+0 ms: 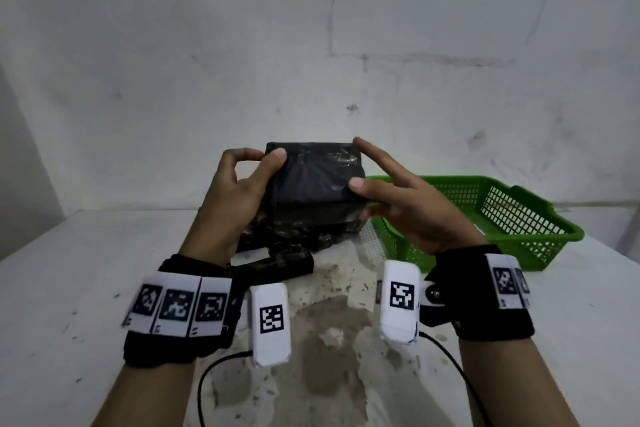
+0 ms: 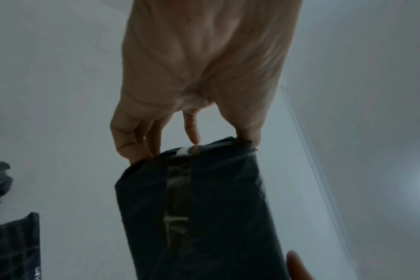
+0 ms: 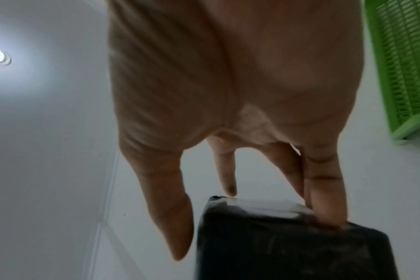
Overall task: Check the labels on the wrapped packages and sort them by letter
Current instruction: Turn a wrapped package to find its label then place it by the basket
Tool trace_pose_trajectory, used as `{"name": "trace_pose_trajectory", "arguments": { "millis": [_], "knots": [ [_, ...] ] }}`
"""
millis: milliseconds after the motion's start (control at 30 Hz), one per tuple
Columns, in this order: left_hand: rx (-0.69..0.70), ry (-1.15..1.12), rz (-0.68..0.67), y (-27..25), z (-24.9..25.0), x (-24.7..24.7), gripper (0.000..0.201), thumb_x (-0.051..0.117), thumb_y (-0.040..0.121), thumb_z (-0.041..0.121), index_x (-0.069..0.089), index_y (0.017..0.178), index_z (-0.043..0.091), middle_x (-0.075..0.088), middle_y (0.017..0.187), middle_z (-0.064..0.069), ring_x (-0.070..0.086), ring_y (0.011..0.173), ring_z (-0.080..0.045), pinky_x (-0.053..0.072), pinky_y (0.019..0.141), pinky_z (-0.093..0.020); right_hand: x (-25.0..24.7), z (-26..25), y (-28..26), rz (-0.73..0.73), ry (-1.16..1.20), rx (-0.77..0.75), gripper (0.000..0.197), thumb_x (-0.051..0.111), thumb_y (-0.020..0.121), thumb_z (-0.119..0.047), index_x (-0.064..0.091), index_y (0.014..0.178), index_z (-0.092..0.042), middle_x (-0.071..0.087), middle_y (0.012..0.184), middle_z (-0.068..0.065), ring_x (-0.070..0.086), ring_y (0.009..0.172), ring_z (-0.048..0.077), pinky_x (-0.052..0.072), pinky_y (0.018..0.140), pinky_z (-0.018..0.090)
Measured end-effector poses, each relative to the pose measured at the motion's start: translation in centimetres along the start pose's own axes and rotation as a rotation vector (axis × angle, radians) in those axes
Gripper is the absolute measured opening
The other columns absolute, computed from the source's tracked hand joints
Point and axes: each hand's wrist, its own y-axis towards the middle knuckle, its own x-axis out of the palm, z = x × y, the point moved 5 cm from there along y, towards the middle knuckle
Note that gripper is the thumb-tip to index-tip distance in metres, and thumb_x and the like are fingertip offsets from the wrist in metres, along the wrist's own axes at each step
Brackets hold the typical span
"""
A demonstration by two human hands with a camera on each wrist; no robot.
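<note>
A black wrapped package [image 1: 313, 184] is held up in the air above a white table [image 1: 86, 270]. The left hand [image 1: 235, 198] pinches its left end, thumb and curled fingers clamped on the wrap. The right hand [image 1: 398, 201] grips its right end, thumb in front, index finger raised straight. Under the package, more black packages [image 1: 277, 253] lie piled on the table, partly hidden. Right of the package sits a green mesh basket [image 1: 512, 215].
</note>
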Motion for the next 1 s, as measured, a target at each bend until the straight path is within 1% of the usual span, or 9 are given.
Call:
{"name": "trace_pose_trajectory", "arguments": {
  "millis": [67, 167, 300, 400, 467, 600, 700, 800, 1000],
  "knots": [
    [0.025, 0.015, -0.006, 0.0, 0.4, 0.3, 0.032, 0.066, 0.083, 0.049, 0.055, 0.1, 0.024, 0.067, 0.08, -0.002, 0.065, 0.058, -0.011, 0.048, 0.048, -0.021, -0.3, 0.1, 0.4, 0.022, 0.05, 0.0, 0.075, 0.078, 0.071, -0.013, 0.053, 0.137, -0.037, 0.072, 0.101, 0.013, 0.068, 0.083, 0.017, 0.052, 0.067, 0.026],
    [0.067, 0.07, -0.035, -0.1, 0.8, 0.5, 0.041, 0.069, 0.072, 0.062, 0.06, 0.091, 0.027, 0.065, 0.085, -0.007, 0.064, 0.077, -0.022, 0.053, 0.077, -0.044, -0.7, 0.0, 0.6, 0.03, 0.037, 0.006, 0.07, 0.077, 0.071, -0.014, 0.056, 0.134, -0.038, 0.072, 0.107, 0.01, 0.067, 0.095, 0.026, 0.052, 0.086, 0.042],
    [0.046, 0.024, -0.168, -0.3, 1.2, 0.8, 0.034, 0.072, 0.081, 0.035, 0.053, 0.107, 0.021, 0.072, 0.085, 0.0, 0.069, 0.075, -0.012, 0.052, 0.064, -0.026, -0.5, -1.0, 0.0, 0.031, -0.058, -0.006, 0.065, 0.072, 0.072, -0.031, 0.054, 0.133, -0.044, 0.073, 0.108, 0.0, 0.07, 0.093, 0.025, 0.055, 0.084, 0.046],
    [0.027, 0.016, -0.287, -0.9, 1.7, 1.0, 0.058, 0.077, 0.071, 0.022, 0.048, 0.121, 0.023, 0.073, 0.098, -0.004, 0.071, 0.086, -0.016, 0.056, 0.074, -0.028, -0.3, -2.1, -0.2, 0.075, -0.031, -0.044, 0.063, 0.068, 0.077, -0.033, 0.052, 0.137, -0.041, 0.072, 0.108, 0.005, 0.072, 0.088, 0.029, 0.061, 0.074, 0.047],
    [0.05, 0.019, -0.282, -1.2, 2.2, 1.1, 0.065, 0.078, 0.069, 0.023, 0.047, 0.126, 0.023, 0.071, 0.105, -0.006, 0.072, 0.09, -0.017, 0.056, 0.079, -0.03, -0.3, -2.6, -0.3, 0.098, -0.007, -0.068, 0.069, 0.069, 0.073, -0.035, 0.051, 0.139, -0.04, 0.072, 0.104, 0.003, 0.072, 0.085, 0.027, 0.061, 0.068, 0.042],
    [0.113, 0.001, -0.252, -1.3, 3.1, 1.6, 0.053, 0.076, 0.077, 0.021, 0.051, 0.123, 0.026, 0.071, 0.109, -0.006, 0.072, 0.094, -0.017, 0.056, 0.083, -0.031, -0.5, -3.4, -0.7, 0.094, -0.027, -0.12, 0.082, 0.074, 0.068, -0.026, 0.046, 0.143, -0.04, 0.074, 0.096, 0.001, 0.072, 0.083, 0.018, 0.059, 0.073, 0.038],
    [0.153, -0.013, -0.234, -1.0, 3.5, 1.7, 0.046, 0.067, 0.084, 0.018, 0.052, 0.126, 0.024, 0.07, 0.112, -0.006, 0.071, 0.096, -0.016, 0.056, 0.082, -0.027, -0.7, -3.9, -0.6, 0.121, -0.034, -0.174, 0.082, 0.077, 0.067, -0.025, 0.047, 0.142, -0.04, 0.072, 0.109, 0.007, 0.073, 0.09, 0.019, 0.058, 0.079, 0.04],
    [0.2, 0.06, -0.212, -0.6, 3.5, 1.9, 0.042, 0.066, 0.088, 0.024, 0.053, 0.127, 0.03, 0.069, 0.118, -0.002, 0.066, 0.109, -0.015, 0.055, 0.092, -0.037, -1.0, -4.1, -0.4, 0.165, -0.059, -0.213, 0.083, 0.08, 0.066, -0.029, 0.049, 0.142, -0.041, 0.071, 0.118, 0.007, 0.072, 0.096, 0.021, 0.057, 0.086, 0.044],
    [0.296, 0.164, -0.165, -0.8, 3.4, 2.9, 0.044, 0.064, 0.09, 0.029, 0.049, 0.13, 0.032, 0.063, 0.125, 0.001, 0.06, 0.117, -0.011, 0.059, 0.082, -0.03, -1.6, -4.1, -0.3, 0.162, -0.071, -0.205, 0.092, 0.082, 0.062, -0.031, 0.044, 0.145, -0.041, 0.071, 0.119, 0.01, 0.07, 0.108, 0.024, 0.055, 0.092, 0.043]
  ]
}}
